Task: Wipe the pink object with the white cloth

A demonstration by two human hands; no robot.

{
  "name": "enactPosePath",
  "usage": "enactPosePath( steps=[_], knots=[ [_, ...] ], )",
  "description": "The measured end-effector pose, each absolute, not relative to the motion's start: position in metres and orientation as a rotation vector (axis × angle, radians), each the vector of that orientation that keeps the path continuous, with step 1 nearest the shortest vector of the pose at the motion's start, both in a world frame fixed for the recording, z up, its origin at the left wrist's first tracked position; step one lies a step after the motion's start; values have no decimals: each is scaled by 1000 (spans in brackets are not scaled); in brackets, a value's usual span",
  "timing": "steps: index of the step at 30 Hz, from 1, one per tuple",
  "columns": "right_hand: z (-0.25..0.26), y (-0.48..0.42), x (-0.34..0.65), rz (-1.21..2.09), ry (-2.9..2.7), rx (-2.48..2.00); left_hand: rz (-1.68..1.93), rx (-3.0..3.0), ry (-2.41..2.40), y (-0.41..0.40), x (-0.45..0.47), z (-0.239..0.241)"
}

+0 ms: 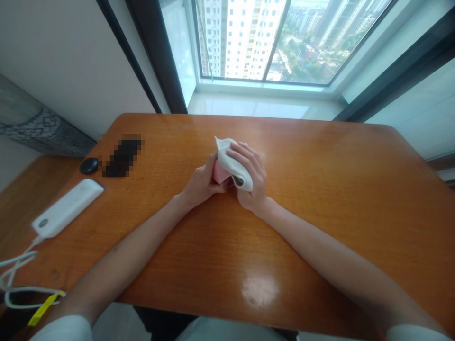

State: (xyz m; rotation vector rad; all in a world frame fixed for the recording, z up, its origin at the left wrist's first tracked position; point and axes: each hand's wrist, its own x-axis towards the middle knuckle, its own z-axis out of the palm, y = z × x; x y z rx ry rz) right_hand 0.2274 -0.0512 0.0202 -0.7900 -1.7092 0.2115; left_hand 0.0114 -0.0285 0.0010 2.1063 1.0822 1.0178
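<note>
Both my hands meet over the middle of the wooden table point(320, 189). My right hand point(253, 182) is wrapped round a white cloth point(231, 163), which drapes over a small pink object point(220, 174). My left hand point(199, 183) grips that pink object from the left side, fingers closed on it. A small dark round part shows at the cloth's lower end. Most of the pink object is hidden by the cloth and fingers.
A white power bank point(67, 207) with a white cable point(17, 270) lies near the table's left edge. A small black round object point(88, 166) and a blurred dark item point(122, 155) sit behind it. A large window point(270, 38) is beyond the table.
</note>
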Motion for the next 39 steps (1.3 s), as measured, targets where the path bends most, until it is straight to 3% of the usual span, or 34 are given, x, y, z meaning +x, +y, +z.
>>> enactPosePath(
  steps=[9, 16, 22, 30, 36, 39],
  knots=[
    [4, -31, 223, 445, -1305, -959, 996, 2242, 943, -22, 9, -7],
    [15, -39, 235, 195, -1549, -866, 953, 2287, 1002, -23, 9, -10],
    [23, -45, 236, 142, -1765, -843, 1168, 2132, 957, -27, 12, 4],
    [12, -34, 224, 516, -1476, -952, 1102, 2082, 1175, -30, 11, 11],
    [19, -51, 228, 183, -1854, -730, 1096, 2054, 1235, -28, 10, 5],
    [18, -50, 227, 182, -1872, -778, 1070, 2070, 1255, -29, 11, 7]
  ],
)
